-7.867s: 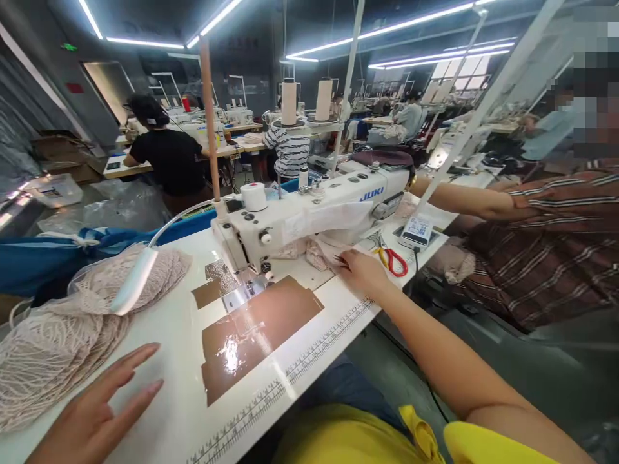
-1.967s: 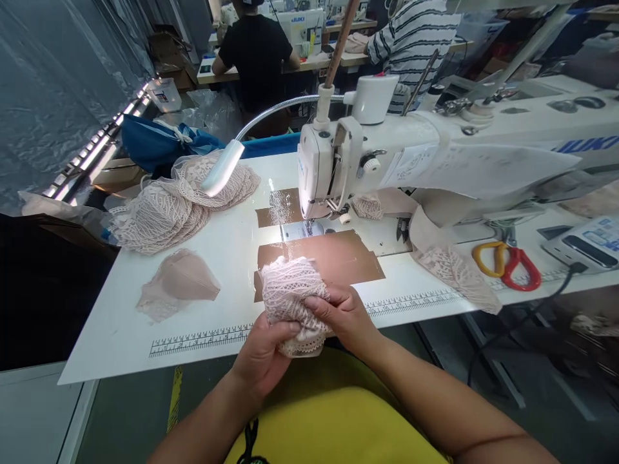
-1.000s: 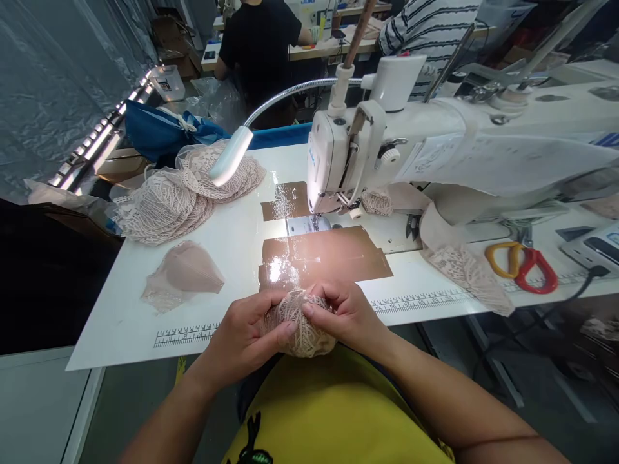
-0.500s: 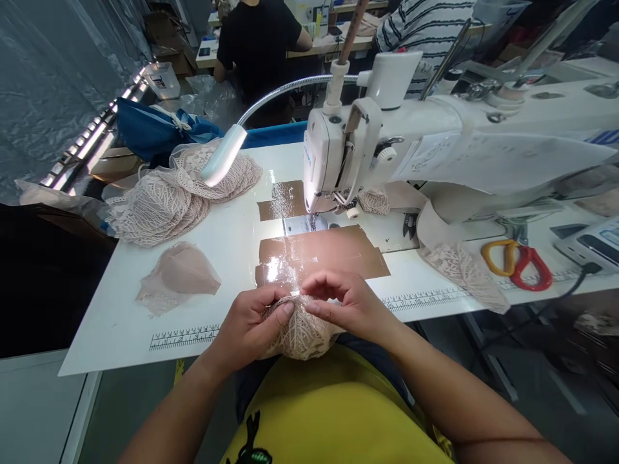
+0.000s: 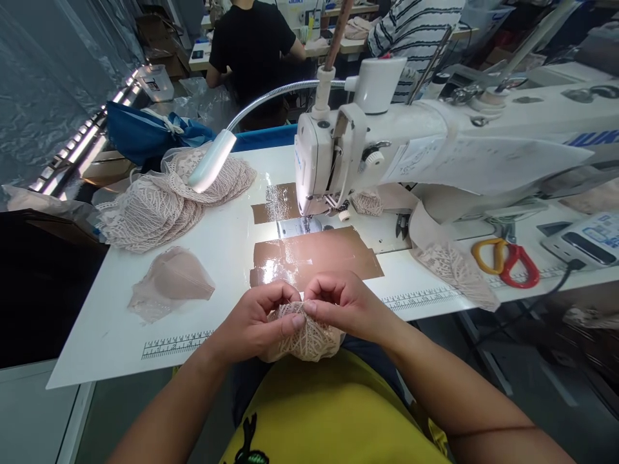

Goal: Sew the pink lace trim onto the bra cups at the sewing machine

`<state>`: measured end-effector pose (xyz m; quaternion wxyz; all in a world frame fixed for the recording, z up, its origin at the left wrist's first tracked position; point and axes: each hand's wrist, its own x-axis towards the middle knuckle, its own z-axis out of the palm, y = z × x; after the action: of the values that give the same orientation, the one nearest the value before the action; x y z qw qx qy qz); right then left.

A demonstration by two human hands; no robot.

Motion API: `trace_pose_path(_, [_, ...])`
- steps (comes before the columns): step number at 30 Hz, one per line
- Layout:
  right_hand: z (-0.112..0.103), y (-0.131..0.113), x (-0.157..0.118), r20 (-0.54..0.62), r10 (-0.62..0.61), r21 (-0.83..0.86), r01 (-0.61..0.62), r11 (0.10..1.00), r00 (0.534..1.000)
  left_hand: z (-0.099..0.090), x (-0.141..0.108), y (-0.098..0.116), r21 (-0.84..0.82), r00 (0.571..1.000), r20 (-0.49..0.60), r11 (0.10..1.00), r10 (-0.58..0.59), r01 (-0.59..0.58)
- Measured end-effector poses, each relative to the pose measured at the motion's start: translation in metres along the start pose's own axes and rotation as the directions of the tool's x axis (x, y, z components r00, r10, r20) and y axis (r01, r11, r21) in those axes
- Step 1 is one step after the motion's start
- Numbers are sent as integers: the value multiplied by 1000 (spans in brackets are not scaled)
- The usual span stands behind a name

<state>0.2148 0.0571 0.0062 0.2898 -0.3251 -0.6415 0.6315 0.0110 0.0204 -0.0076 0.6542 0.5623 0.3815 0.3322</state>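
A beige lace cup piece [image 5: 312,336] is held at the front edge of the table, close to my body. My left hand [image 5: 261,319] pinches its upper edge between thumb and fingers. Right beside it, my right hand [image 5: 341,303] grips the same edge, thumb and forefinger pressed together. The fingertips of both hands almost meet, and they hide part of the edge. Beyond my hands stands a white sewing machine [image 5: 319,161], its needle area lit. On the left of the table lies a single sheer beige cup piece [image 5: 178,274].
Stacked lace pieces [image 5: 149,209] lie at the back left under a gooseneck lamp [image 5: 213,161]. Brown tape [image 5: 314,254] covers the tabletop before the needle. To the right are a lace strip [image 5: 454,270] and red-and-yellow-handled scissors [image 5: 520,265]. Two people sit behind the machine.
My right fingers have closed down onto the lace edge, where they were more spread before. The view has shifted slightly, moving the table and machine a little left.
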Motion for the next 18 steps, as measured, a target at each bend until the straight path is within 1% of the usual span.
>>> trace_pose_path(3, [-2,-1,2,-9,14,26,-14,1000,1000,4,5,0,-57,1000,-31,998,-6,4])
trace_pose_path(7, [-4,7,8,12,51,115,-52,992,999,11,11,-5,-181,990,-111,981,-84,63])
trace_pose_path(10, [-6,13,14,36,85,164,-90,982,996,14,16,-10,-314,968,-173,942,-182,121])
trace_pose_path(12, [-11,16,15,34,101,168,-106,980,994,8,16,-8,-367,943,-241,921,-230,131])
trace_pose_path(14, [-21,16,14,1,104,137,-103,985,995,-5,13,1,-354,903,-365,931,-227,91])
trace_pose_path(15, [-28,16,12,-40,98,101,-93,990,994,-15,11,8,-311,871,-450,949,-198,56])
trace_pose_path(16, [-35,16,10,-93,87,55,-82,995,992,-25,8,17,-236,827,-544,972,-145,15])
trace_pose_path(18, [-51,14,4,-199,69,-44,-79,996,978,-44,6,33,3,710,-703,999,31,-40])
